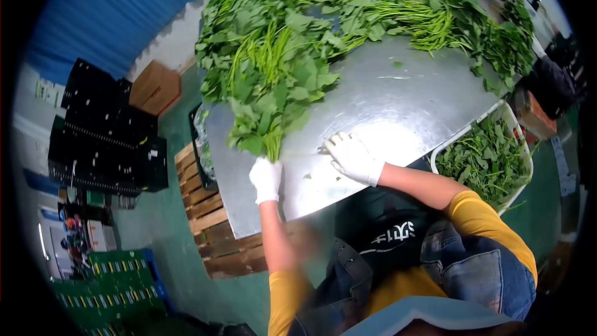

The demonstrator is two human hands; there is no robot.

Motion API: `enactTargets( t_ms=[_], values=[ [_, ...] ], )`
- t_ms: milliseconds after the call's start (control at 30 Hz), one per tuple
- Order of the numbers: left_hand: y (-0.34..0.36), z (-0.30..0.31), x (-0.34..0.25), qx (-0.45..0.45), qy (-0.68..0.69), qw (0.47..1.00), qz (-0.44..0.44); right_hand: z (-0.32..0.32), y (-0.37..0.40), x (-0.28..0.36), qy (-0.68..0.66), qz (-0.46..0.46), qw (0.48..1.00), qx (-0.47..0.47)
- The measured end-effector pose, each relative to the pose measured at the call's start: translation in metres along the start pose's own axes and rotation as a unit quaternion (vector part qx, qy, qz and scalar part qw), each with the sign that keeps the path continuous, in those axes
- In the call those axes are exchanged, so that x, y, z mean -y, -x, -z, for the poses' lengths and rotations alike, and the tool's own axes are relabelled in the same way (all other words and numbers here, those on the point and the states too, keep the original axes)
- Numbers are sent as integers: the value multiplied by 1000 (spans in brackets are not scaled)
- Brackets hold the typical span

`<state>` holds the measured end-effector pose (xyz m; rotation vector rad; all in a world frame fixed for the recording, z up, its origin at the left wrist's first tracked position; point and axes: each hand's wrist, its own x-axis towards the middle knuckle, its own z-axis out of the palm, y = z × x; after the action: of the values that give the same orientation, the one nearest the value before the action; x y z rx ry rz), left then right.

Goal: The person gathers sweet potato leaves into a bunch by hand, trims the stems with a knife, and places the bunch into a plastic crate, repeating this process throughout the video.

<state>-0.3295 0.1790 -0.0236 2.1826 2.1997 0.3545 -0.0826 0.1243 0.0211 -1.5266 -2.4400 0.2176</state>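
Head view: the left hand [265, 179], in a white glove, has its fingers closed around the lower end of a bunch [273, 109] of leafy greens; the bunch lies at the left side of the metal table [398, 112], near its front edge; its long axis runs away from the person, the pale stem ends pointing back into the glove and the leafy part pointing towards the far side, where it merges with a larger pile [242, 37]; its leaves are broad and mid-green, overlapping loosely, while the stems are thin, lighter and packed close together; the right hand [354, 158], also gloved, rests palm down on the table, fingers partly bent and slightly spread; something small shows at its fingertips, but I cannot tell whether they grip it; at the right, just beside the table, a white crate [529, 162] holds more greens; a wooden pallet [208, 214] lies at the left.
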Motion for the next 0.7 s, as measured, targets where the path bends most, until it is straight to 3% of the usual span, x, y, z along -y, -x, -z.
enactTargets(
  t_ms=[67,133,233,300,367,467,600,633,700],
  values=[
    [1,-6,2,-42,-37,998,-17,-7,1,-5,4,18,1000,-22],
    [0,-5,2,-37,-58,998,3,-5,2,-11,8,2,1000,15],
    [11,7,0,-64,14,997,46,4,18,-34,-81,27,994,-68],
    [20,11,3,-92,-2,994,53,20,37,-73,-56,33,992,-108],
    [32,8,7,-147,-29,988,24,47,58,-129,-42,-92,994,-52],
    [40,1,10,-132,-93,987,21,55,103,-233,113,-172,963,-175],
    [40,1,7,-111,-102,987,46,109,119,-329,240,-278,921,-127],
    [38,-1,10,-61,-122,988,73,117,114,-353,305,-270,905,-121],
    [39,-5,19,-78,-121,989,36,136,99,-390,400,-254,877,-84]
  ],
)
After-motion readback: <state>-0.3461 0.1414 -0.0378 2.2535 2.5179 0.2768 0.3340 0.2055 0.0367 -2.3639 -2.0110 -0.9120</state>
